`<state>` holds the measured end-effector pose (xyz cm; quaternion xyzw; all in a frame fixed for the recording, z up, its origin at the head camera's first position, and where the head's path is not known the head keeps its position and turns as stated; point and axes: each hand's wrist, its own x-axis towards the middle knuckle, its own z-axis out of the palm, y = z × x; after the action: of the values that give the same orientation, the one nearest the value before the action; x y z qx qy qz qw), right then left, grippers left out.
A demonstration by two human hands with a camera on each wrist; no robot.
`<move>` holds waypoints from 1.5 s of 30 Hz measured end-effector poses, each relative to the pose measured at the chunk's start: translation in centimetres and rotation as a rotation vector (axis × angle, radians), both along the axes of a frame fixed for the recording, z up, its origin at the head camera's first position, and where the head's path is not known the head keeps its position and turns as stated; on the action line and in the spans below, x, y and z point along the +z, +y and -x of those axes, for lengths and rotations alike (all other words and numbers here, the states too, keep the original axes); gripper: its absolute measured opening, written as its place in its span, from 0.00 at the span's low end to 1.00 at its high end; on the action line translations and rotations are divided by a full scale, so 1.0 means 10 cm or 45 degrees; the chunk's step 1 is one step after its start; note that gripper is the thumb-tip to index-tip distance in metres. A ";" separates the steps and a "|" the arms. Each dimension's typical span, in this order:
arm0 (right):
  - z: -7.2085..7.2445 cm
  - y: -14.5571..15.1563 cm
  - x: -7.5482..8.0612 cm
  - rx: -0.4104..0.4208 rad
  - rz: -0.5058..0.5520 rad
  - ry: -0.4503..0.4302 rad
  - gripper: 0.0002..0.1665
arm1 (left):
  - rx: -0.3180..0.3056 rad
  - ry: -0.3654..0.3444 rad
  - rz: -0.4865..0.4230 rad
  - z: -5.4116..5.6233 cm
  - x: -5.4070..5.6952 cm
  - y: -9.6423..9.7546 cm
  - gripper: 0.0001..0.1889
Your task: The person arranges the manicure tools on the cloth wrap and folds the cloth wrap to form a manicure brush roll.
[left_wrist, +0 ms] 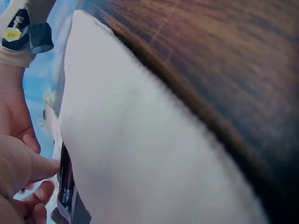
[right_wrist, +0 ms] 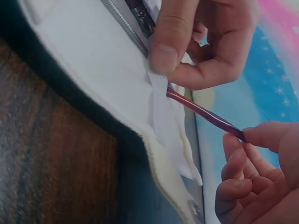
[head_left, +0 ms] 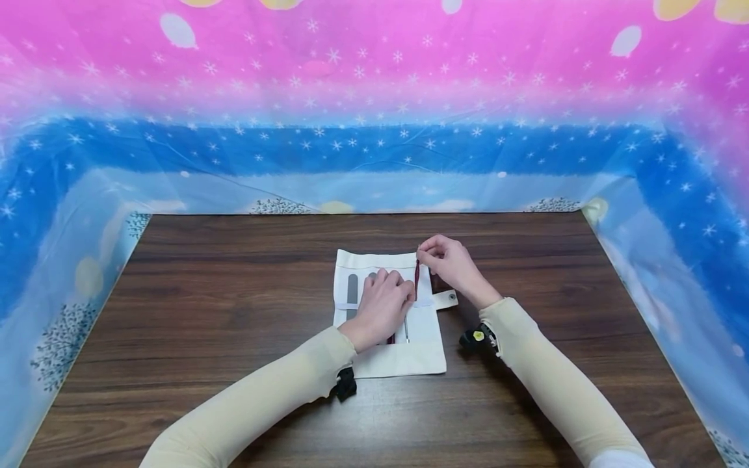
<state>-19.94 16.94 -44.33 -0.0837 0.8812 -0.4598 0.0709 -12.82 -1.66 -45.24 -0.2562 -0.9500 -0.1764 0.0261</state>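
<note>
A cream fabric tool case (head_left: 404, 361) lies unfolded on the table. At its upper right, my right hand (head_left: 447, 260) pinches the end of a thin, glossy dark red handle (right_wrist: 208, 114) between thumb and fingers. The handle's other end runs under the white elastic band (right_wrist: 160, 95); its tip is hidden. My left hand (head_left: 383, 302) reaches over the middle of the case, its thumb (right_wrist: 166, 58) and finger pinching the band beside the handle. Near that hand are a knurled metal tool (right_wrist: 124, 23) and a brush (left_wrist: 65, 179) with a dark handle.
A rounded grey flat tool (head_left: 352, 286) is tucked under the band on the case's left. A strap (head_left: 446, 299) with a metal snap sticks out on the right. The dark wood table (head_left: 234, 292) is bordered by a patterned blue and pink cloth (head_left: 374, 149).
</note>
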 end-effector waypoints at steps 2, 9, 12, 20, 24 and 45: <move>-0.01 -0.01 0.00 0.014 -0.019 -0.018 0.13 | 0.001 0.001 -0.001 0.00 0.00 0.00 0.06; -0.04 -0.02 0.00 0.059 -0.070 -0.073 0.15 | 0.004 -0.008 -0.021 0.00 -0.02 0.01 0.07; -0.05 -0.01 -0.01 0.077 -0.106 -0.103 0.15 | 0.004 0.011 -0.021 0.00 -0.02 0.01 0.08; -0.10 0.00 -0.05 0.138 -0.182 -0.094 0.13 | -0.004 0.009 -0.016 0.00 -0.03 0.01 0.10; -0.12 0.01 -0.07 0.150 -0.210 -0.070 0.11 | -0.009 0.009 -0.026 0.01 -0.05 0.00 0.10; -0.19 0.03 -0.17 0.261 -0.278 0.014 0.08 | -0.008 -0.033 -0.002 0.01 -0.04 0.01 0.11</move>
<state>-18.06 17.28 -46.08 -0.1676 0.9131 -0.3513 0.1212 -12.97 -1.55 -45.67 -0.2566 -0.9494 -0.1804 0.0134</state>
